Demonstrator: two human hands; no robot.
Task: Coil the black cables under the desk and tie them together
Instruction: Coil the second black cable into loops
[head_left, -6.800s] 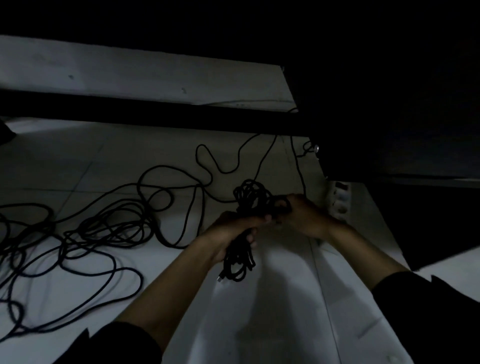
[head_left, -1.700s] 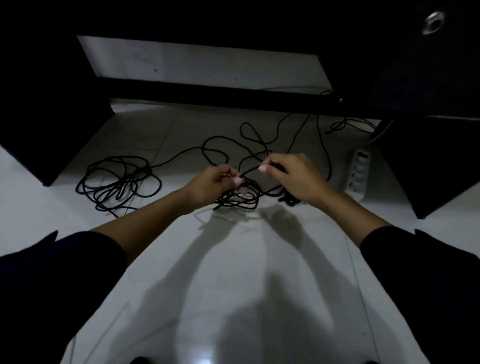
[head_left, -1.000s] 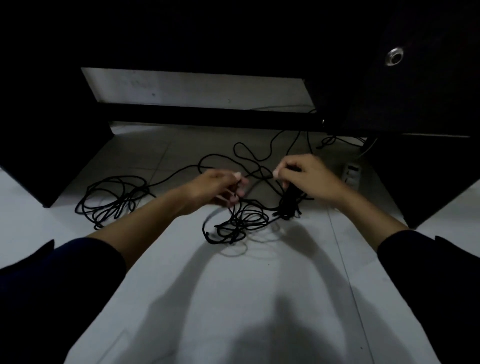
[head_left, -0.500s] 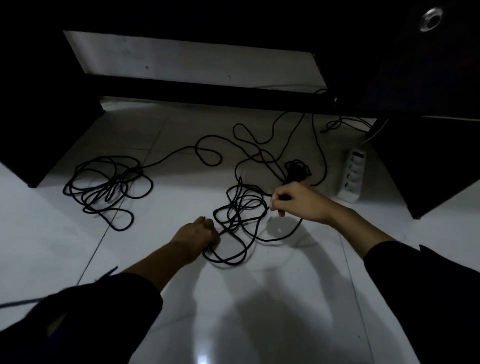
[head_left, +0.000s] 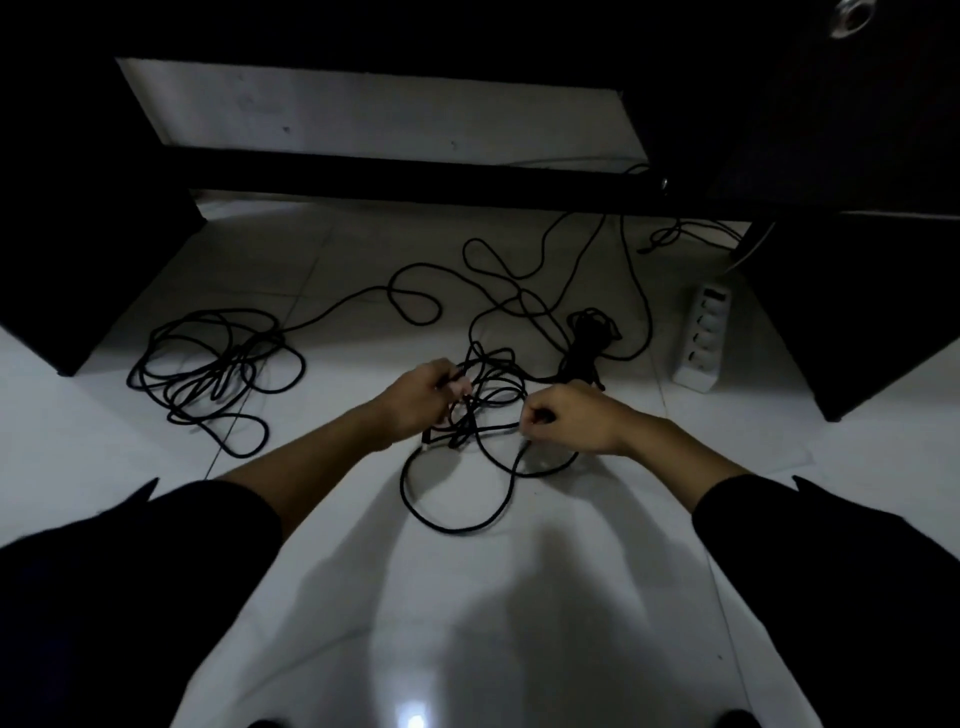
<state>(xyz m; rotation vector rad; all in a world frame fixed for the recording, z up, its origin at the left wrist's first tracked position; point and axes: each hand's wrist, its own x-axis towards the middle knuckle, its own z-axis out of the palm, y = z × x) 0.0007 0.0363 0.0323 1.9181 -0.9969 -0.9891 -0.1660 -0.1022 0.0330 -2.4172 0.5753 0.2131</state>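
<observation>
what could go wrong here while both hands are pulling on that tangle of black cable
1. The left hand and right hand grip crossing loops of the cable tangle; pulling apart may tighten a knot.
2. Strands run back toward the power strip; a hard tug might drag it or loosen a plug.
3. The loose pile at left joins by one strand and could snag.

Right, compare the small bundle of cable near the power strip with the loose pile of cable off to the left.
The small bundle is tight and compact, its strands bunched together; the loose pile sprawls in wide, open loops. The bundle covers far less floor than the pile. The bundle lies beside the power strip, just beyond the right hand; the pile sits apart from both hands, left of the left hand. Both are black cable lying untouched on the white floor.
</observation>
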